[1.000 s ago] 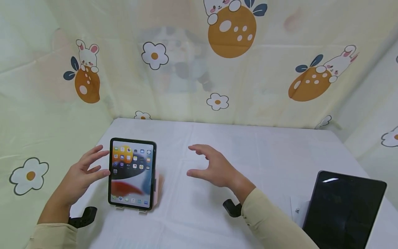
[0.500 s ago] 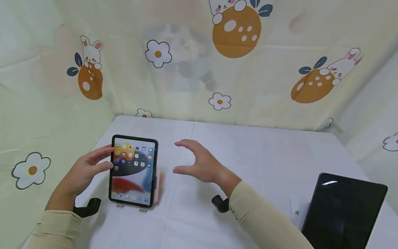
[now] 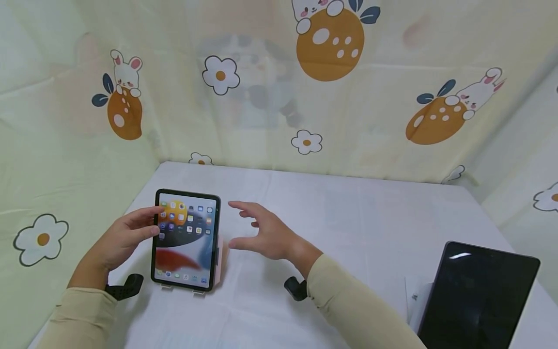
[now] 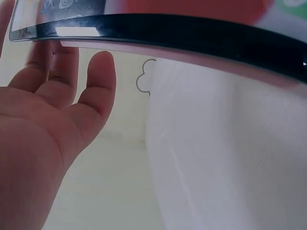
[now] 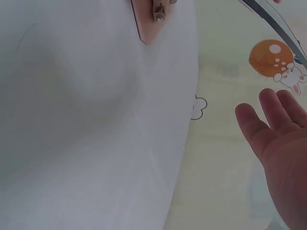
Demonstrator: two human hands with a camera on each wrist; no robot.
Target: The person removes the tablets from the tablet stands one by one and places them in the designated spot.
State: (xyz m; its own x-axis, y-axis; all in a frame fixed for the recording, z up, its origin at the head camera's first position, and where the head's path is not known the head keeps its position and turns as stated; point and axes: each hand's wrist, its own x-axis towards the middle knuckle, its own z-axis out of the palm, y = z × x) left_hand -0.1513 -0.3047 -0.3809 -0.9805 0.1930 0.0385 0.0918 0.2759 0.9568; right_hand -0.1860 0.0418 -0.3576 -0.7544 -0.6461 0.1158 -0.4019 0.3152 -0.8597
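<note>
Head view. One lit tablet, icons showing, leaning back on a pink stand, left-middle of the worktop. Left hand: fingers loosely spread, thumb and one fingertip overlapping the left edge; firm grip not evident. Right hand: thumb and fingers spread in a C, just beside the right edge, apart from it. Just changed: right hand shifted left across the worktop; left fingertips further over the edge. Meaning, by judgement: lit tablet now bracketed from both sides, two-handed hold not yet made. One dark tablet, near right, well apart from both hands. Room: broad stretch between right hand and dark tablet; strip on the far side before the patterned curtain; tighter at left, close to the worktop's edge.

Left wrist view. Two fingers reaching behind the tablet border, a third apart from it; pressure impossible to tell.

Right wrist view. Three fingers spread, holding nothing; lower corner of pink stand on the worktop.
</note>
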